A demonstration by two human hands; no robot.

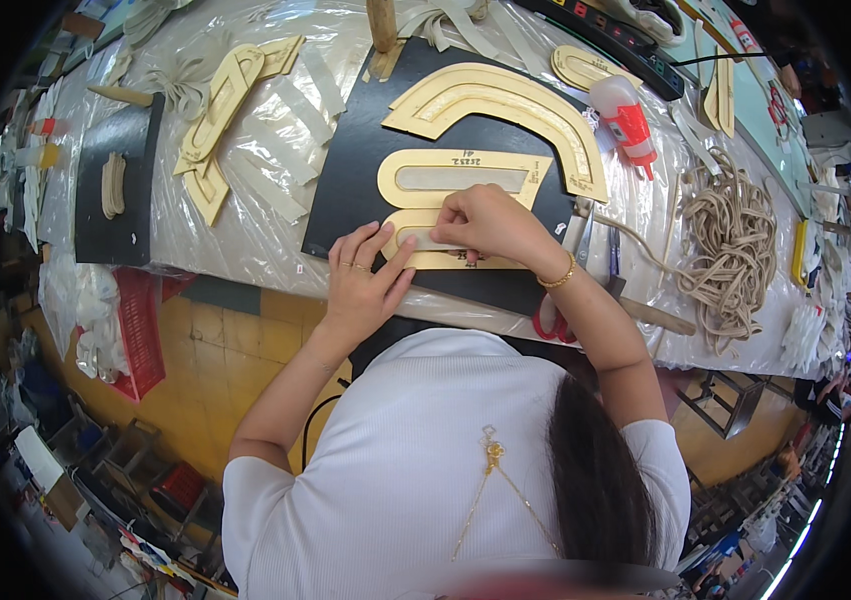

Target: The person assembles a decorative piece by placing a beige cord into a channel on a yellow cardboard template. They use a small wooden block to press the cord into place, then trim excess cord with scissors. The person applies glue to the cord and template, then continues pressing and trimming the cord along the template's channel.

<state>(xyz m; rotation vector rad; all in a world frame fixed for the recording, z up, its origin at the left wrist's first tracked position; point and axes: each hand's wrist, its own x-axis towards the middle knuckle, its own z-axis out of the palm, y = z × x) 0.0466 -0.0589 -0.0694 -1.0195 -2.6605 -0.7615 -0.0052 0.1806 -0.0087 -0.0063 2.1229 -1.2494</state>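
Plastic sheeting covers the long surface (245,230), which runs across the room above a yellow tiled floor (235,350). At its near edge lies a black mat (355,190), carrying a big arched yellow template (505,100) toward the far side and a smaller U-shaped template (455,165) nearer the person. Toward the right end sits a heap of beige cord (735,250), and a second black board (115,180) lies toward the left end. A white bottle with a red cap (623,115) stands just beside the mat's right edge.

Both hands work at the mat's near edge on a small yellow pattern piece (435,255). The left hand (363,275) lies flat, fingers spread, pressing its left part. The right hand (485,225) is curled, fingertips pinched down on the piece's top.
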